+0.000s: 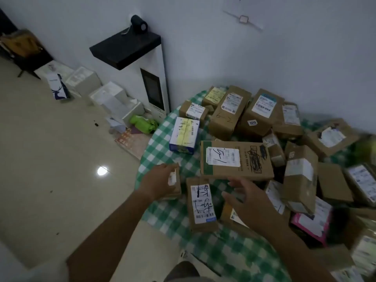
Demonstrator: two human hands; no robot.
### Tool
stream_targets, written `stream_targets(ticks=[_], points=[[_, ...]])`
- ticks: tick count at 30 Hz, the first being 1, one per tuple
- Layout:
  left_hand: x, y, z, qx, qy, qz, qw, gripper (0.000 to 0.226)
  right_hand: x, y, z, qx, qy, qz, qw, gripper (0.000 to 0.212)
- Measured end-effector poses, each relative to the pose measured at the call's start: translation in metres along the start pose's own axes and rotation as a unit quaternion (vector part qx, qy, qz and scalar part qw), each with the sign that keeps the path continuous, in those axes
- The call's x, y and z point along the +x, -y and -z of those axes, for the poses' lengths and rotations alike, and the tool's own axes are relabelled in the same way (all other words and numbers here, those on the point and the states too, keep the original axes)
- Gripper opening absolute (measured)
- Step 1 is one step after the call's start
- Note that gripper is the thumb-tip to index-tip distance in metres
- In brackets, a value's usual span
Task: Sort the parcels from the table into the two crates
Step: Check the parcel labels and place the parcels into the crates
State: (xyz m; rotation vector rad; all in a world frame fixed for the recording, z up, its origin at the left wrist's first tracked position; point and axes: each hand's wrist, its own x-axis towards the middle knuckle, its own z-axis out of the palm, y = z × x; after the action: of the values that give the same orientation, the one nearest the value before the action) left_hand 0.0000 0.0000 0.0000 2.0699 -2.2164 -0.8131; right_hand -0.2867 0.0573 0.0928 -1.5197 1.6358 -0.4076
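Note:
A round table with a green-and-white checked cloth (162, 212) carries several cardboard parcels with white labels. My left hand (160, 181) grips a small brown parcel (175, 183) at the table's left edge. My right hand (247, 197) hovers with fingers spread and relaxed over a low parcel (232, 215), beside a narrow labelled parcel (202, 204). Just beyond lies a large flat box marked in pen (236, 160). A white-and-blue box with yellow tape (184, 135) sits further left. No crate is in view.
More parcels are heaped toward the wall (262, 110) and on the right, including a pink-edged mailer (312, 222). Left of the table stands a white cabinet with a black top (142, 78). White boxes (109, 96) and a green bag (143, 123) line the tiled floor.

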Motion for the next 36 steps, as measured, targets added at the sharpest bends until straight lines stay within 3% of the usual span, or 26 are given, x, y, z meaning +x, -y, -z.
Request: stream_targets(ticks=[3,8,12,23,29,36], points=[[0.02,0.019,-0.005,0.117,0.048,-0.003,0.992,0.08,0.01,0.005,-0.004,0.021,0.005,-0.014,1.0,0.03],[0.045,0.046,-0.014,0.18,0.173,0.001,0.968,0.141,0.021,0.01,-0.006,-0.007,0.007,-0.03,0.999,0.028],[0.05,0.057,-0.023,0.196,0.232,-0.023,0.953,0.16,0.028,0.011,-0.006,-0.016,0.0,-0.037,0.999,0.028],[0.034,0.068,-0.038,0.164,0.164,-0.059,0.971,0.158,0.025,0.011,-0.012,-0.001,0.0,-0.043,0.999,0.025],[0.02,0.068,-0.037,0.104,0.112,-0.045,0.987,0.143,0.02,0.01,-0.015,-0.009,0.002,-0.028,1.0,0.028],[0.002,0.044,0.014,-0.015,-0.074,-0.014,0.997,0.14,0.022,0.004,0.004,-0.001,0.001,-0.024,1.0,0.027]])
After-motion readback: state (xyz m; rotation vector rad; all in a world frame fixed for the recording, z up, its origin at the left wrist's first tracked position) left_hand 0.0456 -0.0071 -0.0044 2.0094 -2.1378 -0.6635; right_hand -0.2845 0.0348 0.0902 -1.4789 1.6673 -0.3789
